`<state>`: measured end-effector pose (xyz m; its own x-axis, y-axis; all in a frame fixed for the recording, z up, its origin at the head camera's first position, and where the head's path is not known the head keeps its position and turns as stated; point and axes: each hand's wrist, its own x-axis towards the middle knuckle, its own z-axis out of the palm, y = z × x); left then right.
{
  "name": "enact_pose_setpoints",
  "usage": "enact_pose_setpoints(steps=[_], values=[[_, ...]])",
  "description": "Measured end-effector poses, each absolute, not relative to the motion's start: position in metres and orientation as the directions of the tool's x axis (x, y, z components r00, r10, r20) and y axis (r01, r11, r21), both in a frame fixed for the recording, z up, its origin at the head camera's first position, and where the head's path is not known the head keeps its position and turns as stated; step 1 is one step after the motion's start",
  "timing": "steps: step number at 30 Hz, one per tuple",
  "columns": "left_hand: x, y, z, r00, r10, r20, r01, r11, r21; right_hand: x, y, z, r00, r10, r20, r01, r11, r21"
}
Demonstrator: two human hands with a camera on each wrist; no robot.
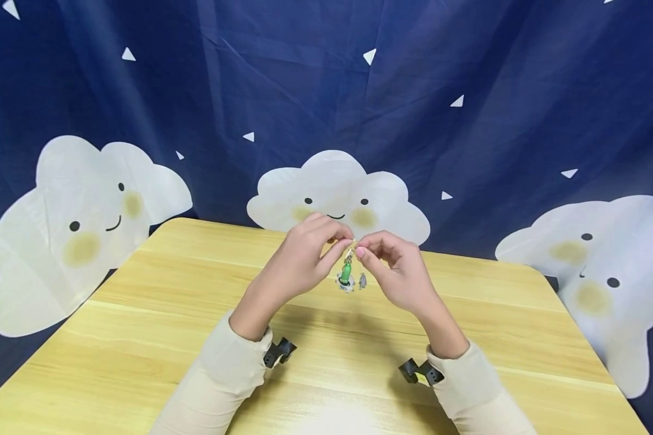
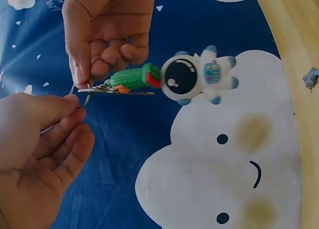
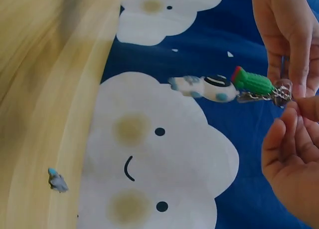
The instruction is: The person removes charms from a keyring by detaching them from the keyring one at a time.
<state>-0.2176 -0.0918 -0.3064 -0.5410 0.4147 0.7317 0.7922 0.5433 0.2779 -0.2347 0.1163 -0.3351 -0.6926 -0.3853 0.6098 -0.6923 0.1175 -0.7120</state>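
Note:
Both hands meet above the table, pinching a metal key ring (image 2: 87, 99) between fingertips and thumbs. My left hand (image 1: 299, 257) holds it from the left and my right hand (image 1: 405, 275) from the right. From the ring hang a green ribbed charm (image 2: 130, 78) with a red part at its end, and a white and blue astronaut charm (image 2: 199, 75) with a dark visor. A thin flat metal piece (image 2: 134, 93) and a short chain (image 3: 256, 95) hang beside them. In the head view the fingertips partly hide the ring.
A small grey figure (image 3: 58, 183) with a blue tip lies on the wooden table (image 1: 158, 314), just below and right of the charms in the head view. Behind the table's far edge hangs a dark blue cloth (image 1: 315, 90) printed with smiling clouds.

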Motion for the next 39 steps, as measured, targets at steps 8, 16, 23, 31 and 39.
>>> enact_pose_setpoints(steps=[8,16,23,31,39], values=[[-0.2206,-0.0908,-0.3082,-0.57,0.35,0.744,0.792,0.475,0.384,-0.2322,0.1134,-0.3371,-0.681,-0.294,0.671,-0.7,-0.007,-0.714],[-0.2216,-0.0915,-0.309,-0.517,0.337,0.787,0.815,0.476,0.331,-0.2331,0.109,-0.3401,-0.676,-0.313,0.667,-0.707,0.021,-0.707],[-0.219,-0.0904,-0.3061,-0.447,0.377,0.812,0.832,0.508,0.222,-0.2338,0.1094,-0.3417,-0.654,-0.307,0.691,-0.739,0.065,-0.671],[-0.2171,-0.0876,-0.3049,-0.439,0.377,0.816,0.833,0.512,0.211,-0.2336,0.1106,-0.3407,-0.642,-0.303,0.704,-0.76,0.126,-0.638],[-0.2179,-0.0873,-0.3057,-0.448,0.376,0.811,0.83,0.513,0.22,-0.233,0.1122,-0.3397,-0.65,-0.34,0.68,-0.75,0.14,-0.647]])
